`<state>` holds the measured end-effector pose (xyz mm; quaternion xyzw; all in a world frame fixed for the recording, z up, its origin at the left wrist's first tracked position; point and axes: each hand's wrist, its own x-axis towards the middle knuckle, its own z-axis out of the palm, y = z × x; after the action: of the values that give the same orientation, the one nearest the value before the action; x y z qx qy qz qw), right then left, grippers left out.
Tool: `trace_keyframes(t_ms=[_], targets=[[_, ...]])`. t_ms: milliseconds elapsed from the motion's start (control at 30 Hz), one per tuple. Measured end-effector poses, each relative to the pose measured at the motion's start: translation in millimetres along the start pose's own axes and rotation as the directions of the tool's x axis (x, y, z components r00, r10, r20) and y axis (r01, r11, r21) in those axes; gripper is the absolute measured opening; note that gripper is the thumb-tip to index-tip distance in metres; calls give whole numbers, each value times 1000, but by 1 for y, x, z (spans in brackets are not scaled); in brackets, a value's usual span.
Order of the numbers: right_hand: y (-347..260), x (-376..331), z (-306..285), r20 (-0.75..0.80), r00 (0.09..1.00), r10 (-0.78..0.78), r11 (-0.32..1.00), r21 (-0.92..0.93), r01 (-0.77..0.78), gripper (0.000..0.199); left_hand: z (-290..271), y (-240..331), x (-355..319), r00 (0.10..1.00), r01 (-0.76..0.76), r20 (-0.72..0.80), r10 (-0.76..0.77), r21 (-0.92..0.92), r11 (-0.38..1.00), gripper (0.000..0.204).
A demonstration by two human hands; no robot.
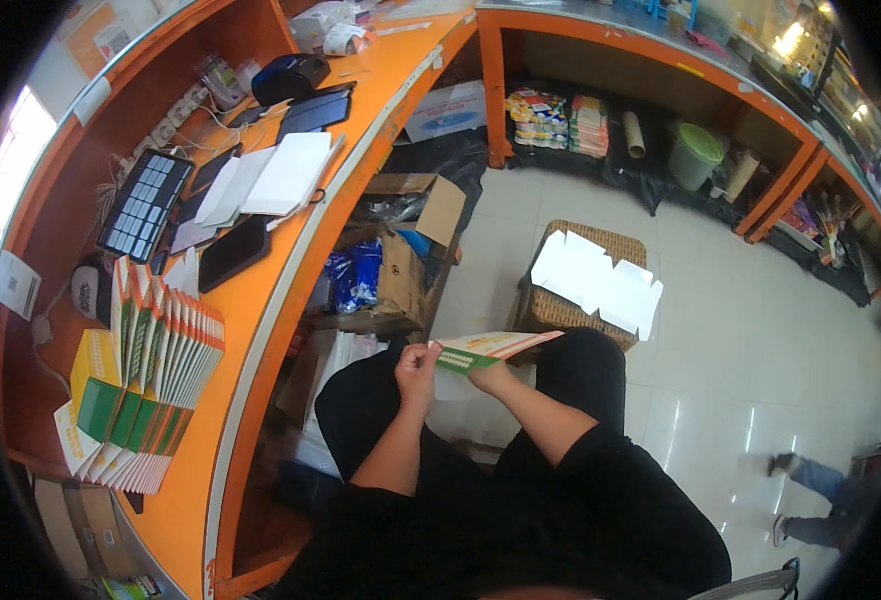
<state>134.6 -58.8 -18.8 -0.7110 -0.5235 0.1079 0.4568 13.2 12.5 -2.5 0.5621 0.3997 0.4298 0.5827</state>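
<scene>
Above my lap I hold a printed cardboard box piece (500, 345), green along its near edge with white, yellow and orange on the rest. My left hand (417, 372) pinches its left end between thumb and fingers. Under the near green edge, my right hand (490, 376) grips it, its fingers mostly hidden by the card. A wicker stool (600, 235) in front of my knees bears unfolded white box blanks (595, 280). To my left, several partly folded boxes (145, 400) in the same colours stand nested in a row on the orange desk (290, 215).
On the desk lie a keyboard (145, 205), an open notebook (285, 175) and a dark phone (235, 252). Open cartons (400, 270) sit beneath its edge. Packets (550, 122) and a green-lidded bucket (695, 157) occupy the far shelf. Another person's legs (820, 490) show at right.
</scene>
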Motion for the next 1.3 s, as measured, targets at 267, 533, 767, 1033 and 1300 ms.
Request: trace_keyframes(t_ms=[267, 533, 767, 1033, 1300], targets=[[8, 4, -8, 295, 899, 324, 687, 579, -438, 26, -3, 0, -7, 971, 176, 178, -160, -76, 981, 11], [7, 3, -7, 522, 755, 397, 612, 464, -641, 33, 3, -7, -11, 967, 206, 146, -207, 20, 978, 37], [-9, 4, -17, 401, 868, 293, 789, 411, -457, 27, 1, -24, -13, 997, -75, 57, 59, 324, 943, 27], [-42, 23, -58, -286, 954, 94, 986, -105, -129, 29, 1, -40, -2, 988, -25, -119, 102, 523, 852, 45], [-8, 32, -64, -82, 930, 358, 914, -175, -367, 26, -10, -34, -1, 959, 227, 33, -283, 513, 828, 50]])
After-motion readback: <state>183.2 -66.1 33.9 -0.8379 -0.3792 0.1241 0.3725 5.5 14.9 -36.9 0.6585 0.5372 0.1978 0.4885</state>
